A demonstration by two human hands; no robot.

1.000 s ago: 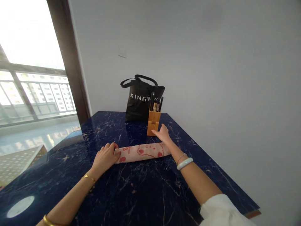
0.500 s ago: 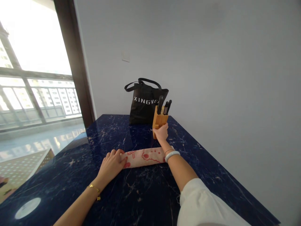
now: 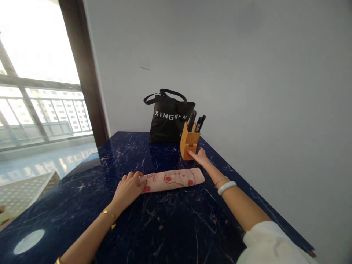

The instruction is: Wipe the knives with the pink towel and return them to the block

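Observation:
My left hand [image 3: 129, 187] lies over the left end of a pink folded towel [image 3: 172, 179] with red drawings, its fingers curled on the cloth and the thumb along the near side. The towel lies flat as a long strip across the dark table. Beyond its right end stands a wooden knife block [image 3: 189, 141], upright, with several black-handled tools in its top. My right hand [image 3: 200, 156] is at the block's lower right, thumb against the front face and fingers apart from the thumb, not wrapped round the block.
A black tote bag [image 3: 170, 119] with white lettering stands behind the block near the wall. The blue-black marble table [image 3: 165, 227] has a bright round reflection at front left. At the far left are a perforated pale basket or stand [image 3: 30, 192] and a window [image 3: 52, 106].
My right hand has loosened from around the knife block and slid to its lower right. The block looks turned slightly. My left hand stays on the towel.

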